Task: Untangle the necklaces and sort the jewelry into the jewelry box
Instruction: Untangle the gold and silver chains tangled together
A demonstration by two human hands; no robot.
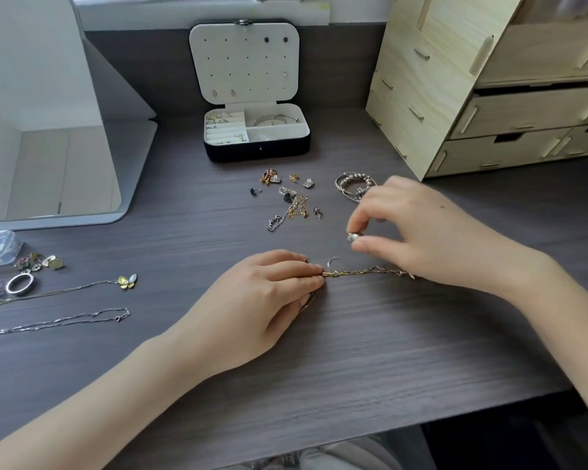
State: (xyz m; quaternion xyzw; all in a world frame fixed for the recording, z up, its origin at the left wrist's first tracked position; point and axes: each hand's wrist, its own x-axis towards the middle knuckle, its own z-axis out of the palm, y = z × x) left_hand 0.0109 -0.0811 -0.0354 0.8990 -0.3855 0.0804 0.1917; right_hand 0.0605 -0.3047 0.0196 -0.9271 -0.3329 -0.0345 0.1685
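Observation:
A gold chain necklace (360, 273) lies stretched across the dark desk between my hands. My left hand (262, 300) lies flat on the desk, its straight fingertips pressing the chain's left end. My right hand (418, 228) pinches a small silver pendant (352, 236) between thumb and forefinger just above the chain. The open jewelry box (257, 149) stands at the back centre, with earrings on its lid and rings and bangles in its compartments. A heap of tangled chains and earrings (291, 198) lies in front of the box.
Silver bangles (350, 184) lie by my right hand. At the left lie a butterfly necklace (128, 281), a silver chain (58, 322), a ring pendant (20, 284) and several charms. A wooden drawer unit (489, 96) stands at the right, a white folded stand (48, 130) at the left.

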